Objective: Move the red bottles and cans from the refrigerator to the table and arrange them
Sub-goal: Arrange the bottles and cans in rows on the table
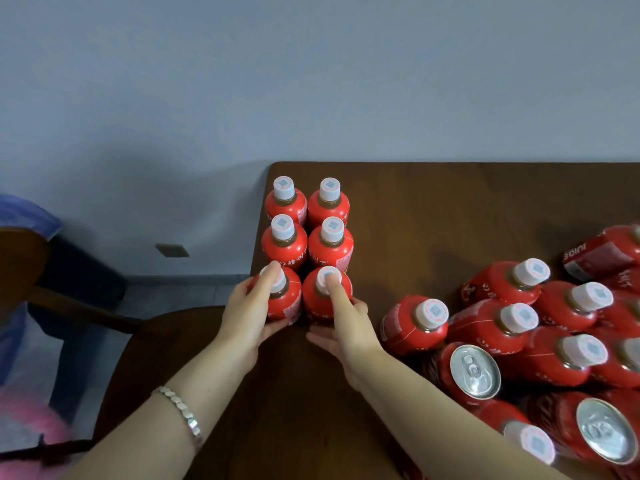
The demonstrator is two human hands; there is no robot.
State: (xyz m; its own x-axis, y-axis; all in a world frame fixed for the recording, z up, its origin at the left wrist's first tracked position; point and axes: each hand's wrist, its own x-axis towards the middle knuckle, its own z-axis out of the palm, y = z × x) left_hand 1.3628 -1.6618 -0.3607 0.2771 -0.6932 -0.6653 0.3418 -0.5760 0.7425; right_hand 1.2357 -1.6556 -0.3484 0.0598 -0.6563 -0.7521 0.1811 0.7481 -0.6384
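Our left hand [247, 313] curls round the near-left bottle [291, 296], our right hand [341, 327] round the near-right bottle [313, 304], a forefinger atop each. At the table's [450, 209] left edge, a leftward nudge could topple one off.

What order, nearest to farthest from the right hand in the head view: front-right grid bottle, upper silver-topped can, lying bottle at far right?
1. Front-right grid bottle, held by the right hand.
2. Upper can, to the hand's right.
3. Lying bottle, far right edge, farther back.
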